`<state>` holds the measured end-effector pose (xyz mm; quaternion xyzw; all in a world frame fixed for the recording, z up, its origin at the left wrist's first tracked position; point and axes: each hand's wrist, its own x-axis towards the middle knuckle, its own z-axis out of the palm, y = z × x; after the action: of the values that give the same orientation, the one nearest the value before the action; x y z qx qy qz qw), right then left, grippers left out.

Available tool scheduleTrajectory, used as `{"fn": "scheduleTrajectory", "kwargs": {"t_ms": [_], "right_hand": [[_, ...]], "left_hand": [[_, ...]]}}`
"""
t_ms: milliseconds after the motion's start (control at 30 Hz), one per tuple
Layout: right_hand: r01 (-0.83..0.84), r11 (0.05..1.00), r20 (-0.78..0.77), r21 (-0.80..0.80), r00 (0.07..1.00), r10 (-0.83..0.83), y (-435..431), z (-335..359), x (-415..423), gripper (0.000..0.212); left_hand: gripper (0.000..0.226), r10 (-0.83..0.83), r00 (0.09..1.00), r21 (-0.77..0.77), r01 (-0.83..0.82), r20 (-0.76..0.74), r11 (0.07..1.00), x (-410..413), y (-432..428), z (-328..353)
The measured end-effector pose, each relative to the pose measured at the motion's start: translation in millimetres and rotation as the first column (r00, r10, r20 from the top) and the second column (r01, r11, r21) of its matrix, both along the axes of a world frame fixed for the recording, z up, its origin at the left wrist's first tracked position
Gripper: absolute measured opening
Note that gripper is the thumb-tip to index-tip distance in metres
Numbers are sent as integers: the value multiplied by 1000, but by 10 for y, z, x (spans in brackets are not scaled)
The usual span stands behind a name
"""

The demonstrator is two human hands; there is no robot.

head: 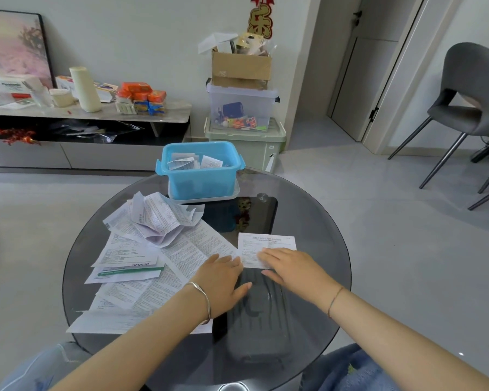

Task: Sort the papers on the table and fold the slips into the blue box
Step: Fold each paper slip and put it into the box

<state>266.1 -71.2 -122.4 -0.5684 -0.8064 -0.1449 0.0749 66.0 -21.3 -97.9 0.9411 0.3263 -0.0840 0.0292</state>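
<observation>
A small white printed slip (pixel 266 244) lies flat on the round dark glass table (pixel 316 227). My right hand (pixel 290 268) rests on its near right part with straight fingers. My left hand (pixel 223 277) lies flat beside it, fingertips touching the slip's left edge. Left of my hands spreads a heap of printed papers (pixel 141 249), some crumpled, some flat. The blue box (pixel 199 170) stands open at the table's far edge on its lid, with several folded slips inside.
Behind the table stand stacked storage bins (pixel 244 128) with a cardboard box on top. A low TV cabinet (pixel 82 131) with clutter runs along the left wall. A grey chair (pixel 469 103) stands at the right. My knees show at the bottom edge.
</observation>
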Motion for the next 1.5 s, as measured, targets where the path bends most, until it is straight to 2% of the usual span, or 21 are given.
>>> {"fn": "scheduleTrajectory", "kwargs": {"t_ms": [100,167,200,267,300,367,400,433,500,533,567,633,667,733,900,1033,1167,1300,1367,1433,1500], "right_hand": [[23,998,63,-56,998,-20,61,-12,-6,18],[57,993,87,-103,995,-48,63,7,-36,31],[65,989,82,-134,995,-54,57,36,-55,34],[101,976,41,-193,995,-95,23,108,-64,42],[146,967,-14,-210,988,-152,3,160,-55,46],[220,959,-240,-181,935,-260,-24,255,-4,46],[253,954,-397,-162,868,-298,-39,317,15,42],[285,946,-579,-153,751,-319,-46,372,44,38],[300,931,-875,-206,370,-313,-78,489,90,33],[258,931,-935,-259,175,-309,-90,559,90,32],[199,930,-945,-311,36,-324,-107,601,73,31],[101,926,-930,-364,-93,-355,-122,640,48,30],[74,924,-922,-375,-127,-365,-124,636,35,30],[50,923,-916,-382,-152,-371,-115,628,34,33],[30,944,-941,-330,-92,-326,-111,617,16,34],[57,967,-967,-250,26,-252,-105,625,46,40],[84,974,-959,-212,175,-224,-118,577,60,39],[143,981,-976,-135,151,-157,-138,621,47,29],[171,979,-981,-110,138,-134,-136,628,53,25],[179,979,-985,-101,122,-124,-129,619,54,20],[167,980,-989,-104,83,-119,-123,613,50,15]], "left_hand": [[58,39,984,49,-30,-175,998,56,9,116],[58,63,980,71,-50,-191,996,78,9,205],[54,77,988,78,-67,-135,995,76,9,253],[47,136,985,36,-141,104,989,50,36,317],[48,189,952,-38,-185,242,982,31,59,338],[56,328,836,-254,-235,439,938,5,122,336],[59,398,769,-366,-229,500,902,8,148,329],[61,471,699,-474,-211,538,855,18,174,315],[64,624,552,-672,-148,553,726,61,207,298],[64,702,485,-761,-106,522,640,92,218,307],[62,769,431,-836,-56,473,546,112,218,312],[51,838,382,-915,57,391,400,149,225,330],[42,845,378,-924,100,379,370,155,215,336],[29,850,353,-920,139,391,365,190,200,353],[20,869,271,-910,141,415,391,223,219,364],[23,885,260,-921,161,386,354,169,280,377],[29,862,315,-916,180,398,358,154,305,412],[43,810,318,-865,281,493,416,138,304,410],[50,724,366,-809,328,585,488,136,271,400],[43,643,387,-751,339,661,567,147,246,374],[26,615,356,-710,323,704,626,158,254,363]]}}
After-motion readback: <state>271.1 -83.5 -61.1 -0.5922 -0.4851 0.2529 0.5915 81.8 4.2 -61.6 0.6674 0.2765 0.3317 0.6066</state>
